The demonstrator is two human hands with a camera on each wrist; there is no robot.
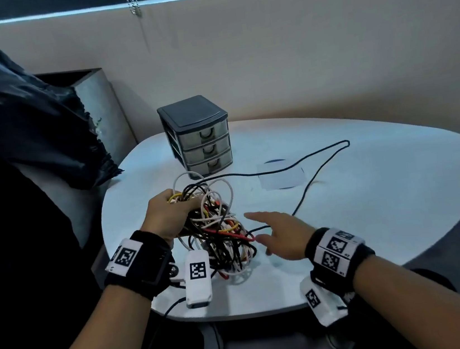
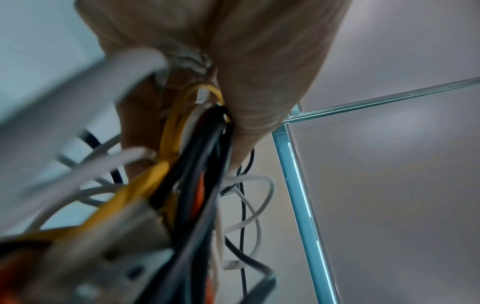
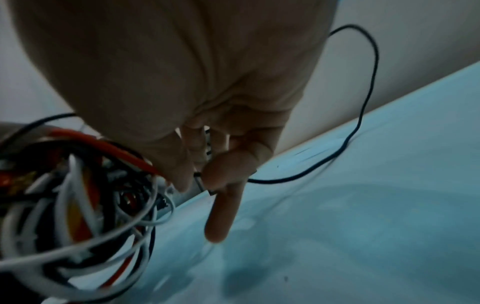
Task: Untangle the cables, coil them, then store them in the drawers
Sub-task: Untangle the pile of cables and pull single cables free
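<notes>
Left hand [image 1: 170, 216] grips the multicoloured tangled cable bundle [image 1: 218, 231] on the white rounded surface [image 1: 372, 199]; right hand [image 1: 282, 236], fingers spread, apparently empty, reaches nearest the thin black cable [image 1: 303, 161] trailing right, far from it.

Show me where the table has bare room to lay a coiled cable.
Bare: the right end of the table, beyond the black cable, and the strip behind it beside the drawers. Crowded: the near left, where the left hand grips the tangle and the right hand reaches.
</notes>
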